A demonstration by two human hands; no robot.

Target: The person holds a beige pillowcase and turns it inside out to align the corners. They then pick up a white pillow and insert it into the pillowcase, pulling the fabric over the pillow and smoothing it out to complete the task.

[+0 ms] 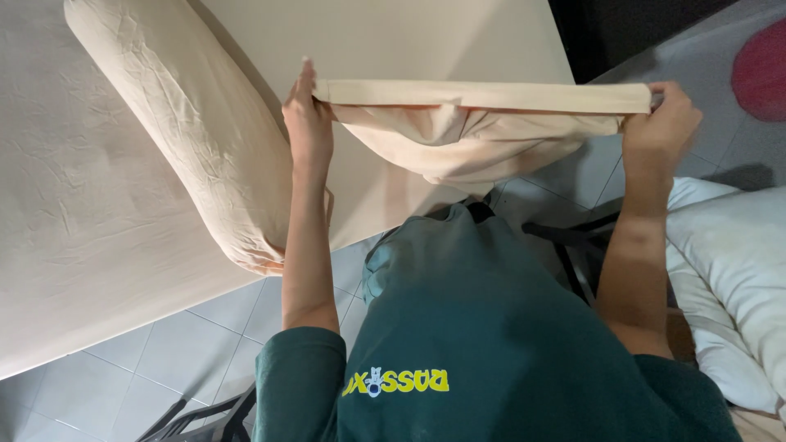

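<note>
I hold a peach-coloured pillowcase [479, 131] stretched out in front of my chest. My left hand [309, 123] grips its left corner, fingers pointing up. My right hand [660, 123] pinches the right corner. The top edge is pulled straight between both hands and the rest of the cloth sags below it. A long bolster [192, 123] in the same peach fabric lies on the bed [74, 245], just left of my left forearm.
White pillows [729, 254] are stacked at the right. Grey floor tiles [188, 352] show below the bed edge. A dark metal frame [573, 245] stands under the cloth. A red round object [761, 69] lies on the floor at top right.
</note>
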